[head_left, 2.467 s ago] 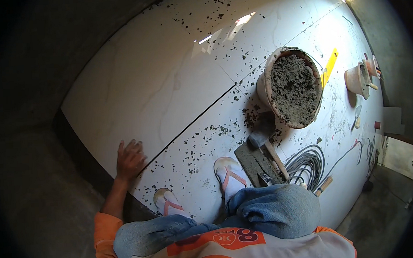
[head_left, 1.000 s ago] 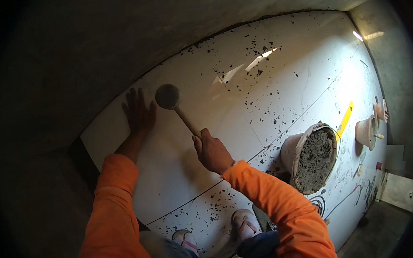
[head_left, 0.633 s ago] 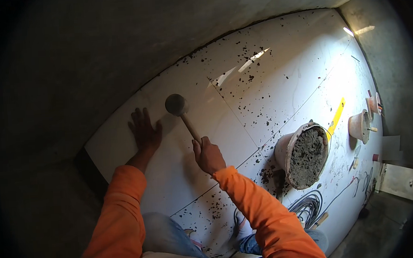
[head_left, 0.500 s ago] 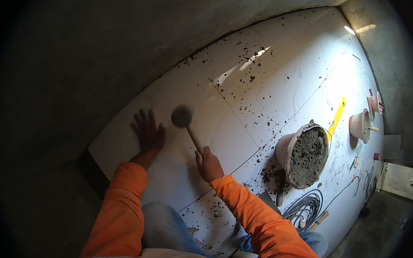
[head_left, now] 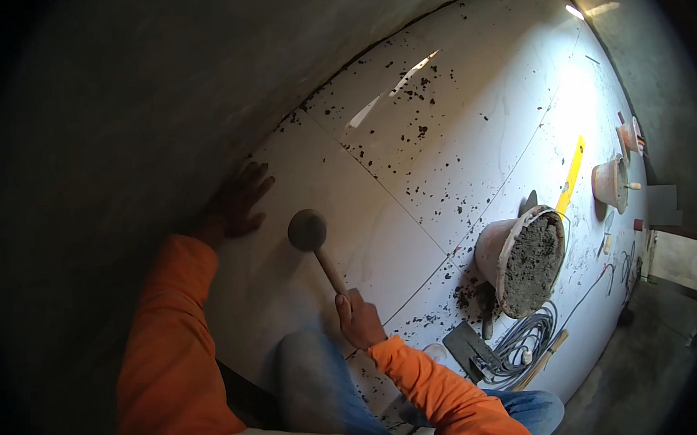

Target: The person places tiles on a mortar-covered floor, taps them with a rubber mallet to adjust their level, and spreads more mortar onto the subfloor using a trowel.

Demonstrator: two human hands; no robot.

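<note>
My right hand (head_left: 360,319) is wrapped round the wooden handle of a rubber mallet (head_left: 307,231), whose dark round head is over a large white floor tile (head_left: 381,239). At the tile's far left, close to the wall, my left hand (head_left: 241,198) rests palm down with its fingers spread. Shadow darkens that hand, but its fingers show. To the right of the mallet, beyond the tile joint, a bucket (head_left: 498,250) full of grey mortar (head_left: 534,263) stands tilted in the picture.
A bare grey wall (head_left: 161,93) borders the tiles. Mortar crumbs (head_left: 423,131) lie scattered across them. Right of the bucket are a yellow level (head_left: 572,176) and a smaller bucket (head_left: 605,184). Nearer me lie a flat trowel (head_left: 470,351) and a coiled cable (head_left: 528,340).
My left hand has shifted left and up toward the wall. My right hand and the mallet have come slightly lower. The view has turned, and the flat trowel shows more fully.
</note>
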